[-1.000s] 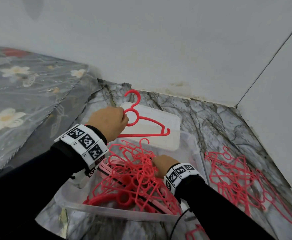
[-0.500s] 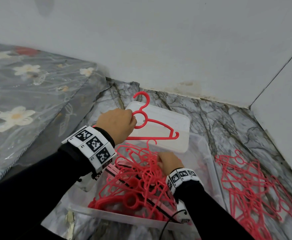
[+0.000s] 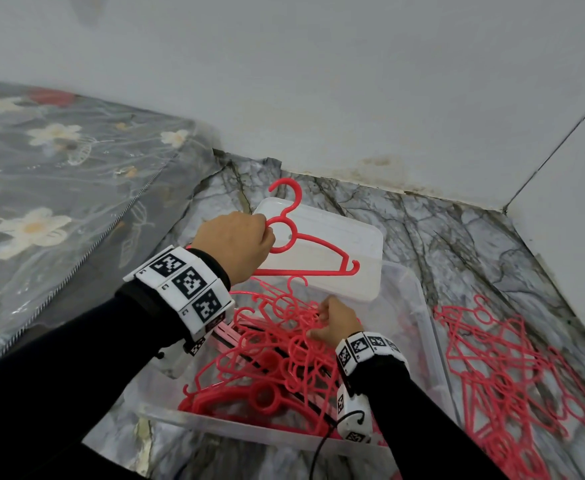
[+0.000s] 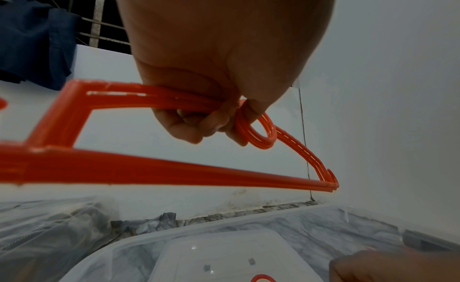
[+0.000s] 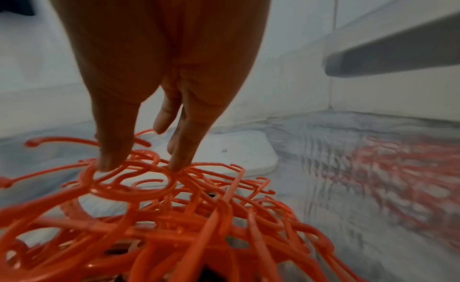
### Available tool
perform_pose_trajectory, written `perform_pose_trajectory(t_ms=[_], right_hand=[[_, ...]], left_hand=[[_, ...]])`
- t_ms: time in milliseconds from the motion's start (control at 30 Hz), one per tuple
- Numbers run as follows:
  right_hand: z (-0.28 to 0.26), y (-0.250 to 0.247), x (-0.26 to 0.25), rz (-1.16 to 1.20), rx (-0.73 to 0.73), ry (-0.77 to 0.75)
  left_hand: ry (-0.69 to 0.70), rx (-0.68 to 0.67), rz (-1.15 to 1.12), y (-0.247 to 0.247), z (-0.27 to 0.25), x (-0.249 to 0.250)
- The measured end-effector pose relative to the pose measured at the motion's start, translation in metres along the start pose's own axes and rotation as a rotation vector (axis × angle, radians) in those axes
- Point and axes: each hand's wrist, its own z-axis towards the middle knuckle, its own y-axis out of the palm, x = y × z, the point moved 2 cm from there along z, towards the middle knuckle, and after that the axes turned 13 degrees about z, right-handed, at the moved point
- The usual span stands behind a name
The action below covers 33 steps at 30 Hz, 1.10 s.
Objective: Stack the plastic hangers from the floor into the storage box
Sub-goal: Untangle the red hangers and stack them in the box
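Your left hand (image 3: 234, 242) was clenched on a small bunch of hangers (image 3: 313, 242) held above the storage box (image 3: 419, 306). Right hand (image 3: 336, 322), fingers straight, pressed the tangled heap (image 3: 267, 362) inside it. Roughly half done by my estimate: a floor pile (image 3: 502, 368) remained. Only the left wrist view showed several hangers in the bunch.

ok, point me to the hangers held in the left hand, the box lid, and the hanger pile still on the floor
held hangers (image 3: 319, 241): head view, on the sloping right shoulder bar.
box lid (image 3: 353, 233): head view, on bare white top near the right edge.
floor pile (image 3: 502, 368): head view, on the tangled middle of the heap, right of the box.
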Motion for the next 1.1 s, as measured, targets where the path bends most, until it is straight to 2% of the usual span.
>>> perform_pose_trajectory(t_ms=[67,167,533,667,800,867,933,1100], right_hand=[[-0.001,-0.002,0.006,0.000,-0.056,0.009],[-0.003,0.002,0.008,-0.135,-0.142,-0.019],[-0.018,-0.008,-0.006,-0.535,-0.159,-0.076],[-0.027,-0.012,-0.011,-0.509,-0.184,-0.051],[-0.032,-0.027,-0.026,-0.350,-0.229,-0.041],[-0.036,-0.034,-0.038,-0.374,-0.312,-0.094],[-0.043,-0.041,-0.053,-0.420,-0.335,-0.168],[-0.064,-0.060,-0.075,-0.533,-0.168,-0.360]], left_hand=[[0.002,0.004,-0.001,0.000,0.000,0.000],[0.008,0.009,-0.003,-0.001,0.000,0.000],[-0.009,0.014,0.010,-0.003,0.000,-0.001],[0.007,0.031,0.021,-0.005,-0.001,0.002],[-0.001,0.042,0.022,-0.005,-0.001,0.000],[0.002,0.035,0.025,-0.004,-0.001,0.000],[0.011,0.031,0.026,-0.004,-0.001,0.002],[0.000,0.030,-0.005,-0.007,-0.004,0.007]])
